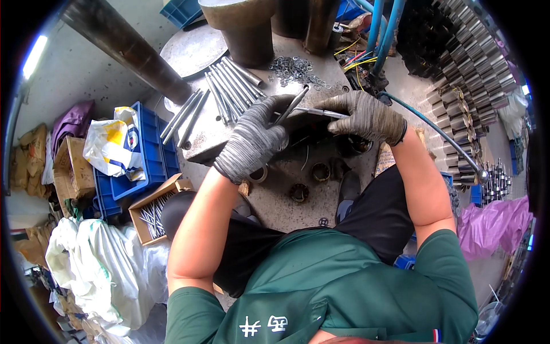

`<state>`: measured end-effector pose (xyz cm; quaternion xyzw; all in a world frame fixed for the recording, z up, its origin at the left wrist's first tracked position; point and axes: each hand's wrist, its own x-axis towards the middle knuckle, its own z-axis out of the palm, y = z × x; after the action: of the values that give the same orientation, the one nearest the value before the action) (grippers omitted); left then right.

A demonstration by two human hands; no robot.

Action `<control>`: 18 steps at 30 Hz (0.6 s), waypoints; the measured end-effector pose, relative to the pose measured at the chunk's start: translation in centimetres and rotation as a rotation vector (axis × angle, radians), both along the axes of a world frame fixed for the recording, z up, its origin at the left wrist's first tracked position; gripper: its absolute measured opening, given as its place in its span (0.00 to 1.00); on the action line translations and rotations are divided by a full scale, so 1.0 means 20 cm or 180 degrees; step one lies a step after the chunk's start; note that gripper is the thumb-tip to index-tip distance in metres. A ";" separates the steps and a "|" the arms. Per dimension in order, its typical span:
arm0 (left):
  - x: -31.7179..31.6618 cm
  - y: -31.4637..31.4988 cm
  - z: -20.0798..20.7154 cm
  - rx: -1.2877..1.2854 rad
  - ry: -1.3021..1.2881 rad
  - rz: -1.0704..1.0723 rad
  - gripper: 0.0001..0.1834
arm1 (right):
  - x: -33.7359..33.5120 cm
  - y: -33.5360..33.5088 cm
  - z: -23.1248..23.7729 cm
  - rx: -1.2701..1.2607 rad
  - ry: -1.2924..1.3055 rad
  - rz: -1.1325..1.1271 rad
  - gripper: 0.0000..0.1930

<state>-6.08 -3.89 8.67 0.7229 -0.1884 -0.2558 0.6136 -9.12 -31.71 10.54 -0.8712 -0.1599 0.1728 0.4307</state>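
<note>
Both of my hands wear grey knitted gloves and are held over the near edge of a metal worktable [197, 150]. My left hand [252, 140] is closed around a slim metal rod [294, 103], which slants up and away to the right. In my right hand [369, 117] the fingers pinch a thin silvery piece [323, 112], pointing left toward the rod. Its far end comes close to the rod; whether they touch I cannot tell. Beyond my left hand lie several similar metal rods [232, 86], and small clips or rings [295, 70] are heaped behind them.
Thick metal columns [243, 37] stand at the back of the table. Rows of metal cylinders [464, 63] fill the right side, with a teal hose [429, 123] before them. At left are blue crates [152, 126] and a carton of rods [143, 221]. Rings [321, 171] lie below the table edge.
</note>
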 end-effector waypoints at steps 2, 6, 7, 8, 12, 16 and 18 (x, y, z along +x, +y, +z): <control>0.02 0.03 0.05 0.0379 0.0188 -0.0113 0.35 | 0.00 -0.02 0.00 0.0259 0.0208 -0.0119 0.29; 0.01 0.05 0.00 0.0213 0.0318 -0.0097 0.36 | 0.00 -0.03 0.00 0.0480 0.0138 -0.0163 0.30; 0.00 0.05 -0.02 0.0077 0.0220 -0.0012 0.33 | 0.01 -0.04 -0.01 0.0481 0.0145 -0.0156 0.30; -0.01 0.05 -0.03 -0.0059 0.0114 0.0065 0.31 | 0.01 -0.04 -0.02 0.0313 0.0261 -0.0099 0.30; -0.03 0.04 -0.05 -0.0643 0.0398 0.0114 0.25 | 0.00 0.01 -0.03 -0.0085 -0.0254 0.0394 0.30; -0.07 0.03 -0.06 -0.1136 0.0769 0.0397 0.22 | 0.00 0.06 -0.06 -0.0060 -0.0308 0.0625 0.31; -0.07 0.03 -0.06 -0.1127 0.0846 0.0438 0.23 | 0.00 0.07 -0.07 -0.0024 -0.0328 0.0702 0.31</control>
<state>-7.51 -3.22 7.56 0.5751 -0.0982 -0.2693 0.7662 -9.14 -30.28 9.15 -0.8577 -0.2761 0.1747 0.3970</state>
